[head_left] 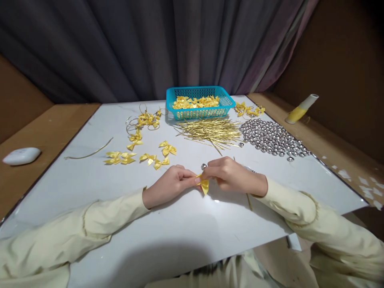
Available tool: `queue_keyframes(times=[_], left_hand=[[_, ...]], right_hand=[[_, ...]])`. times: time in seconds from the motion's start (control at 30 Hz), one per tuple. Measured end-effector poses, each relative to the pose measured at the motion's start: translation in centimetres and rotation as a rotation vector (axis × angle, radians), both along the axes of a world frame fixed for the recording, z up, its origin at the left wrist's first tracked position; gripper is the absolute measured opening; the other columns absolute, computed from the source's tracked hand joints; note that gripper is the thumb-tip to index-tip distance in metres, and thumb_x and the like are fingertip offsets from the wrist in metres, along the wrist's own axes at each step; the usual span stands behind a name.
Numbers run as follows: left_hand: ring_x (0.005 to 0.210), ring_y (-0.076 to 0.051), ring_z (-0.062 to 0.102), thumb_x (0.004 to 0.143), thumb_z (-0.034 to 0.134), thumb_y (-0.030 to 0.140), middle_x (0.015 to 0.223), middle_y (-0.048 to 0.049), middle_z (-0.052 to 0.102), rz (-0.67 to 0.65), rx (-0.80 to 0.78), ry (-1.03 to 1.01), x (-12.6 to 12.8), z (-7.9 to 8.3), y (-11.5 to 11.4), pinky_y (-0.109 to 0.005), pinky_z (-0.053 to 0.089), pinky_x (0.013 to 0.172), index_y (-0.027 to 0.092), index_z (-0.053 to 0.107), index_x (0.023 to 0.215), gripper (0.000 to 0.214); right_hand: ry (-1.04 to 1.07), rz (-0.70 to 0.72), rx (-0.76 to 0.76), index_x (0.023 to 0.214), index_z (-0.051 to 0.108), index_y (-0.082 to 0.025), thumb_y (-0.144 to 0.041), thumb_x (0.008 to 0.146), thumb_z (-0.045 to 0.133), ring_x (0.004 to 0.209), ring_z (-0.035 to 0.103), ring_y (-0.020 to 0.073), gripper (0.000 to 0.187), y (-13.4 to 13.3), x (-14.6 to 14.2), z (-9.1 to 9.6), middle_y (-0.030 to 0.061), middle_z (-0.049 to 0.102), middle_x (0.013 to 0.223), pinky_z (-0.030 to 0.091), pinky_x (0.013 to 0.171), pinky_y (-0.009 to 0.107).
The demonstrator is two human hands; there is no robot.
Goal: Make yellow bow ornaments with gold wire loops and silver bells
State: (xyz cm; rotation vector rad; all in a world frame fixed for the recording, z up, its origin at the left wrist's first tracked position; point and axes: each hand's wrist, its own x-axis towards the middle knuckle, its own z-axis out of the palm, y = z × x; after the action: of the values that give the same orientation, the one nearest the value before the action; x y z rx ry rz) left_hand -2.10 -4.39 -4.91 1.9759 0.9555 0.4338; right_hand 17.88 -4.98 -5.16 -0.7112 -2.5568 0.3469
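Over the front middle of the white table, my left hand (175, 184) pinches a yellow ribbon bow (205, 186) from the left. My right hand (226, 175) closes on the same bow from the right, its fingertips hiding the bow's upper part. A silver bell (204, 166) shows just above the bow, by my right fingers; I cannot tell whether it is attached. Past my right hand lies a thin gold tie (249, 202), partly hidden under the wrist. Several loose yellow bows (162, 163) lie beyond my left hand.
A blue basket (200, 113) of yellow bows stands at the back. Before it lie a heap of gold ties (210, 132) and a pile of silver bells (270, 137). Bows with gold ties (147, 119) lie left. A white object (21, 156) and a yellow-wrapped tube (301, 109) flank the table.
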Motion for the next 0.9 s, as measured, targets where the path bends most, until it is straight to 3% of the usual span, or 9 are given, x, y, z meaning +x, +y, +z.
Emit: queue_keyframes(times=[0.33,0.57,0.7,0.83,0.9], left_hand=[[0.083,-0.020,0.061,0.081,0.056,0.033,0.087,-0.0065,0.071,0.039,-0.119,-0.066,0.1,0.2,0.0,-0.025,0.045,0.072,0.012,0.072,0.082,0.026],[0.088,-0.020,0.059,0.082,0.055,0.033,0.090,-0.0062,0.069,0.032,-0.191,-0.119,0.1,0.6,-0.2,-0.026,0.043,0.078,0.013,0.070,0.083,0.025],[0.084,-0.019,0.057,0.084,0.053,0.037,0.085,-0.0066,0.068,0.087,-0.326,-0.183,0.1,0.9,0.0,-0.027,0.042,0.076,0.012,0.070,0.077,0.030],[0.068,-0.014,0.055,0.083,0.052,0.042,0.078,-0.0035,0.067,0.173,-0.542,-0.274,0.0,1.5,0.5,-0.024,0.040,0.064,0.014,0.069,0.078,0.032],[0.071,-0.014,0.055,0.081,0.056,0.042,0.082,-0.0037,0.067,0.208,-0.576,-0.257,-0.2,2.1,0.5,-0.024,0.039,0.064,0.016,0.069,0.083,0.030]], right_hand=[[0.071,-0.038,-0.085,0.075,0.062,-0.013,0.002,0.057,0.038,0.055,0.050,0.0109,0.033,0.4,0.4,-0.1,0.0022,0.061,0.062,0.035,0.052,0.019],[0.095,-0.056,-0.096,0.072,0.062,-0.014,0.003,0.056,0.037,0.053,0.051,0.0098,0.034,0.4,0.5,0.1,0.0009,0.062,0.061,0.036,0.052,0.018],[0.156,-0.088,-0.135,0.073,0.063,-0.014,0.003,0.061,0.039,0.053,0.053,0.0092,0.032,0.4,0.8,0.7,0.0006,0.062,0.059,0.037,0.052,0.018],[0.229,-0.196,-0.311,0.070,0.064,-0.014,-0.003,0.071,0.045,0.051,0.054,0.0095,0.022,0.5,1.4,1.4,0.0004,0.061,0.055,0.039,0.053,0.020],[0.304,-0.249,-0.452,0.067,0.063,-0.014,-0.010,0.074,0.050,0.052,0.055,0.0106,0.015,0.7,1.8,1.6,0.0010,0.061,0.055,0.040,0.053,0.021]])
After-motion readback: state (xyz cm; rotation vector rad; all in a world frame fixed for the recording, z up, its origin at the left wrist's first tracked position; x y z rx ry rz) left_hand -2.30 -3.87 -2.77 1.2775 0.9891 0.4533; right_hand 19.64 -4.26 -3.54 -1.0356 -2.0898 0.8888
